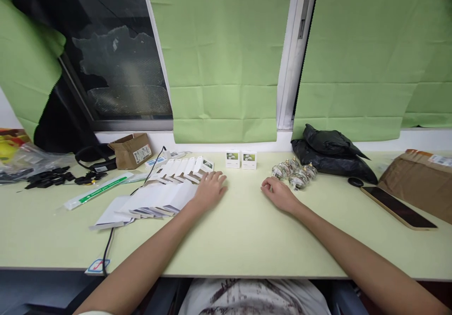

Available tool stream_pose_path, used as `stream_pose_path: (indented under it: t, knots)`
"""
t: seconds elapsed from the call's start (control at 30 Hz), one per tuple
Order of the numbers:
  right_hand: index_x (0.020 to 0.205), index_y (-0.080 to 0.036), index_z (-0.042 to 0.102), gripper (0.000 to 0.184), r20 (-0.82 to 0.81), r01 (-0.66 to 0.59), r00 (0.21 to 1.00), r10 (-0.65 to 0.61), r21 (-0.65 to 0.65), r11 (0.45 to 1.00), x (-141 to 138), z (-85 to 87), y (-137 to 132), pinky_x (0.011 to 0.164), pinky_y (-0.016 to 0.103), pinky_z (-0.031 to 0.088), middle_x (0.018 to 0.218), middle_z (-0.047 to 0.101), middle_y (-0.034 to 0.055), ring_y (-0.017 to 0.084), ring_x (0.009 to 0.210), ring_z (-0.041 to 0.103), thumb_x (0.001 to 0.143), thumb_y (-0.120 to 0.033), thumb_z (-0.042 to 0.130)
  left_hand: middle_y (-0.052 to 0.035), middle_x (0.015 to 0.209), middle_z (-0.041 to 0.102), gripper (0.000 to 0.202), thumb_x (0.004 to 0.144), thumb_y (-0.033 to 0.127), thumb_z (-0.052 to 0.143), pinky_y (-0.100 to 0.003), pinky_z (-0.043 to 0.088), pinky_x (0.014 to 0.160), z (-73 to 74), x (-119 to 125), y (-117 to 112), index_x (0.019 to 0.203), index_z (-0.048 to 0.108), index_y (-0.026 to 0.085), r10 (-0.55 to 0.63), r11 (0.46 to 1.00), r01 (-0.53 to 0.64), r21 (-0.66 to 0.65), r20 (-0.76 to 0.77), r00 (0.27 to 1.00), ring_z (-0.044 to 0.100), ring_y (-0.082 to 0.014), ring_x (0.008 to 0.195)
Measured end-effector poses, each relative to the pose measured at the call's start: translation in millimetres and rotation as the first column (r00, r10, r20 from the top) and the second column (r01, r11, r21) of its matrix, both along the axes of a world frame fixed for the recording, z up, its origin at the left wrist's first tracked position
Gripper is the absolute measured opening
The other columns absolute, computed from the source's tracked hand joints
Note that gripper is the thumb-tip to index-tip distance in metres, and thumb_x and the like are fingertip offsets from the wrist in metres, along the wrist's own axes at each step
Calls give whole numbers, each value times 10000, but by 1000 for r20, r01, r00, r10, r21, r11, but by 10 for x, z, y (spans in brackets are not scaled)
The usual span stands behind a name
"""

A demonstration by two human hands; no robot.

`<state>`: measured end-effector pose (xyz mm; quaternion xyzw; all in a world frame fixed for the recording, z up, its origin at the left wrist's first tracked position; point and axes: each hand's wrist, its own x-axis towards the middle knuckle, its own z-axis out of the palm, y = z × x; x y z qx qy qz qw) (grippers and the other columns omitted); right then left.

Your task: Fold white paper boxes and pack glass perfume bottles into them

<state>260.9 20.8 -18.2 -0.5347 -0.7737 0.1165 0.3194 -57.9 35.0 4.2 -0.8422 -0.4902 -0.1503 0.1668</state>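
My left hand [211, 190] rests on the table with its fingers stretched out, holding nothing. Its fingertips are at the right end of a row of small white cardboard boxes [181, 168], several with open flaps. My right hand [280, 195] lies loosely curled on the table, thumb slightly apart from the fingers, nothing visible in it. Just beyond it sit several shiny silver baubles with gold tops [298, 178]. Two white boxes with a green picture, a left one [232, 159] and a right one [249, 160], stand upright between and beyond my hands.
White folded cartons [155, 199] lie overlapped beside my left forearm, with a black cable [108, 249] running under them. A brown cardboard box [131, 151] and a green-white packet [100, 190] are left. Black bags [334, 157], a phone [397, 206] and a brown package [418, 181] are right.
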Motion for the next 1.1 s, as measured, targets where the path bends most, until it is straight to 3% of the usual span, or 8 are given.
stream_pose_path:
  t: [0.13, 0.27, 0.63, 0.93, 1.1]
  knots:
    - [989, -222, 666, 162, 4, -15, 1000, 15, -12, 1000, -3, 7, -8, 781, 309, 424, 972, 674, 32, 182, 844, 615, 977, -312, 533, -219, 1628, 428, 521, 1043, 367, 478, -642, 190, 1241, -35, -145, 84, 1512, 518, 143, 315, 944, -304, 125, -82, 945, 339, -449, 1522]
    - [976, -221, 672, 169, 14, -57, 998, 57, -17, 998, 0, 9, -13, 778, 309, 425, 968, 671, 30, 178, 841, 615, 981, -319, 535, -249, 1633, 419, 544, 1054, 367, 427, -654, 110, 1253, -99, -193, 98, 1528, 504, 110, 399, 916, -393, 83, -78, 914, 305, -455, 1550]
    - [975, -222, 677, 174, 18, -74, 997, 75, -32, 997, 1, 13, -22, 772, 312, 429, 973, 679, 32, 179, 838, 618, 987, -330, 541, -196, 1481, 593, 451, 1009, 466, 520, -710, 100, 1239, -198, -102, 66, 1364, 630, 211, 170, 985, -174, 22, 112, 979, 440, -455, 1437]
    - [961, -222, 664, 167, 17, -85, 996, 86, -29, 996, 2, 9, -26, 772, 306, 427, 954, 668, 24, 175, 831, 612, 992, -332, 542, -146, 1177, 705, 439, 1057, 512, 441, -639, 183, 1246, -84, 129, -148, 1324, 639, 225, 24, 999, -19, -35, 132, 991, 615, -360, 1208]
    - [964, -224, 665, 173, 25, -85, 996, 86, -34, 996, 9, 4, -18, 767, 308, 426, 952, 670, 25, 179, 832, 616, 993, -345, 546, -124, 1206, 695, 449, 1073, 535, 407, -578, 329, 1187, -4, 249, -277, 1323, 655, 257, -153, 978, 175, -114, 179, 972, 631, -329, 1174]
